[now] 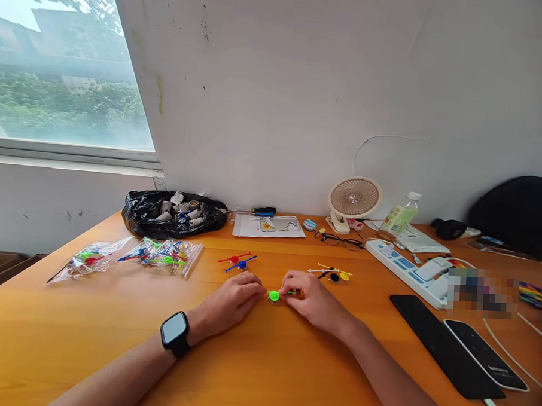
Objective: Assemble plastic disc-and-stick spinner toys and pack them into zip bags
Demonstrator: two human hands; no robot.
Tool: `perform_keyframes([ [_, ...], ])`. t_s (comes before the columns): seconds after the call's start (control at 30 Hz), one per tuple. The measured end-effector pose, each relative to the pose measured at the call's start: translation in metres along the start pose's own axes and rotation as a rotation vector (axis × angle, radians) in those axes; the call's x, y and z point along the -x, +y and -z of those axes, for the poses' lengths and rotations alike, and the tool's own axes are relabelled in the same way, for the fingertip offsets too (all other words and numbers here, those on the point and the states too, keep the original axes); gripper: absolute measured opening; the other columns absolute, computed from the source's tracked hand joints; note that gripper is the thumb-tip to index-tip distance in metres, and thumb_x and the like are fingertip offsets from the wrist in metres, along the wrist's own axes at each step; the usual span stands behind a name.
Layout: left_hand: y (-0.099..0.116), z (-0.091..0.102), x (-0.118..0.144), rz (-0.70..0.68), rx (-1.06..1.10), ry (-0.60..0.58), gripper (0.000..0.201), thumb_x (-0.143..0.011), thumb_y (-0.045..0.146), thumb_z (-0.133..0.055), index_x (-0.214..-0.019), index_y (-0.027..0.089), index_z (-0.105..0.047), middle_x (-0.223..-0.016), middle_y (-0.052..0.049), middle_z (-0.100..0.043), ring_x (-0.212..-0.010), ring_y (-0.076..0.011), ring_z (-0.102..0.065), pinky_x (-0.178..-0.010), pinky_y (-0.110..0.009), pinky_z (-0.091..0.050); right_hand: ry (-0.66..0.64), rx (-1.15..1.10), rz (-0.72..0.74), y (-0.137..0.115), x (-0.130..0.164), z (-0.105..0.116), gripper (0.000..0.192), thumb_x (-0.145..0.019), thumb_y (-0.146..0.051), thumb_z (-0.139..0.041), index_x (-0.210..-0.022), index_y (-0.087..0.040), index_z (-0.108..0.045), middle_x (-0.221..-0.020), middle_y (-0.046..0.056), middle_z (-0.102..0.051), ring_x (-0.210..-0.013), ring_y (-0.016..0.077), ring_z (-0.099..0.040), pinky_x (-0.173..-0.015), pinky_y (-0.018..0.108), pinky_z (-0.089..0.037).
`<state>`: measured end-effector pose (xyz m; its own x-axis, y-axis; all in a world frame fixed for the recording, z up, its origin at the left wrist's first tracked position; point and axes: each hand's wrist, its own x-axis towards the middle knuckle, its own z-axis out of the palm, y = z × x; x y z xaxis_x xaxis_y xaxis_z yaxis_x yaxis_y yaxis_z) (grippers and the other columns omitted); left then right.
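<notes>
Pinching a small bright green disc-and-stick piece (274,295) from both ends, left hand (230,303) and right hand (309,300) over the orange table (264,358).

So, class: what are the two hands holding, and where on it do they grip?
A green toy piece: the left hand and right hand each pinch one end of its thin rod, the round green hub showing between the fingertips.

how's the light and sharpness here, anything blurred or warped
Head view: soft daylight from the window on the left puts a pale sheen on the table and leaves only faint shadows under the left hand and right hand, which pinch a sharp green piece; a pixelated patch hides things at right; wide-angle bending slants the window frame.
</notes>
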<state>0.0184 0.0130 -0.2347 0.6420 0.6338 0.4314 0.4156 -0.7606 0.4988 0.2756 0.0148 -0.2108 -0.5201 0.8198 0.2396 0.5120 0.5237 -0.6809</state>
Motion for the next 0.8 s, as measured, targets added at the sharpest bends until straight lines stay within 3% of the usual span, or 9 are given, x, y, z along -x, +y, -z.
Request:
perform_keyframes([
  [0.37,0.008,0.012,0.001,-0.044,-0.177,-0.063,0.046,-0.097,0.005,-0.047,-0.133,0.026,-0.067,-0.112,-0.01,-0.066,-0.103,-0.0245,-0.06,-0.092,-0.038,-0.052,0.075,0.279,0.223,-0.001,0.0,-0.024,0.023,-0.098,-0.004,-0.056,-0.088,-0.02,-0.069,-0.098,0.005,-0.067,-0.09,0.0183,-0.062,-0.081,0.028,-0.047],
  [0.57,0.012,0.01,-0.002,-0.08,-0.19,-0.061,0.029,-0.1,0.013,-0.052,-0.121,0.024,-0.07,-0.111,-0.008,-0.071,-0.103,-0.0247,-0.061,-0.094,-0.039,-0.051,0.047,0.498,0.305,0.002,-0.001,-0.024,0.018,-0.099,-0.009,-0.058,-0.09,-0.02,-0.069,-0.101,0.006,-0.069,-0.09,0.0204,-0.061,-0.083,0.032,-0.044],
  [0.8,0.013,0.006,-0.004,-0.058,-0.169,-0.062,0.023,-0.098,0.014,-0.054,-0.112,0.023,-0.07,-0.11,-0.007,-0.073,-0.103,-0.0239,-0.063,-0.096,-0.04,-0.051,0.033,0.383,0.262,-0.001,-0.001,-0.023,0.022,-0.098,-0.006,-0.058,-0.084,-0.019,-0.068,-0.095,0.005,-0.067,-0.087,0.019,-0.06,-0.081,0.029,-0.046],
])
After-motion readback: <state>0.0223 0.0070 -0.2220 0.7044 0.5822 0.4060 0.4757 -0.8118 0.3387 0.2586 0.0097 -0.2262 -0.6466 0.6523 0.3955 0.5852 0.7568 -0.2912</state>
